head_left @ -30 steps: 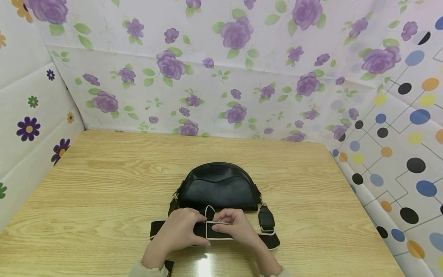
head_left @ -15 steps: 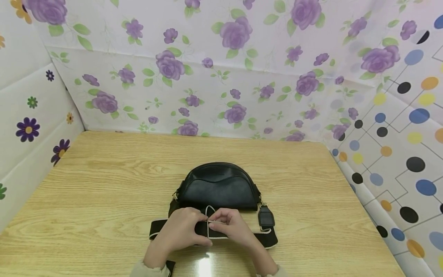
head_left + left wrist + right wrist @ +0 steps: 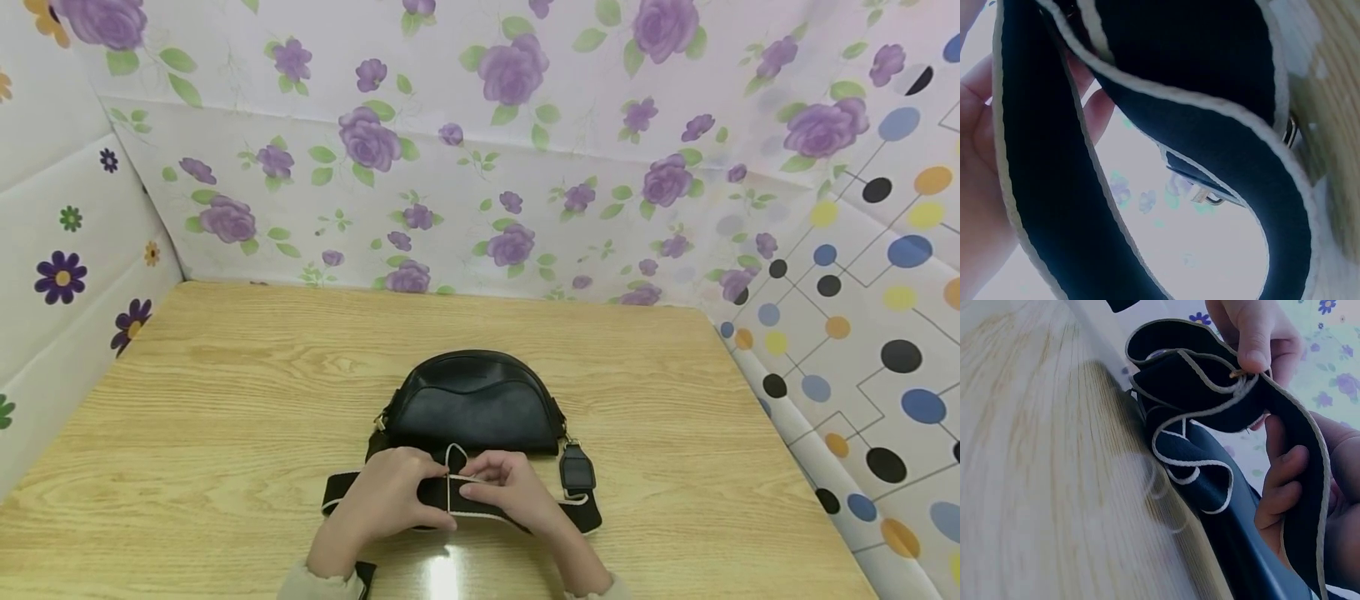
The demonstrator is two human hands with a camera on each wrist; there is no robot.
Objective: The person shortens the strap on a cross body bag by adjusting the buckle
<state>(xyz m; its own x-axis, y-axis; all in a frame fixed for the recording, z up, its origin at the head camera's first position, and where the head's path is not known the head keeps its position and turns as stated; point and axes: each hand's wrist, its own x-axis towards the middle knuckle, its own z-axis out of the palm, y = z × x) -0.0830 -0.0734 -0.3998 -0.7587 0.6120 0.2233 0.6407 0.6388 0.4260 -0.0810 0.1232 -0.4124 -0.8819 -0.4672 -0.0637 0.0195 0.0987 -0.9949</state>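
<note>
one left hand [image 3: 393, 492] and one right hand [image 3: 513, 492], seen from the head, grip a white-edged black strap [image 3: 433, 493] before a black bag [image 3: 472, 412] on a wooden table [image 3: 225, 433]. left wrist: strap loops partly block the left hand. right wrist: left fingers pinch folds; right fingers curl round the strap.

No readable text, labels, brands, numbers or signs anywhere.
</note>
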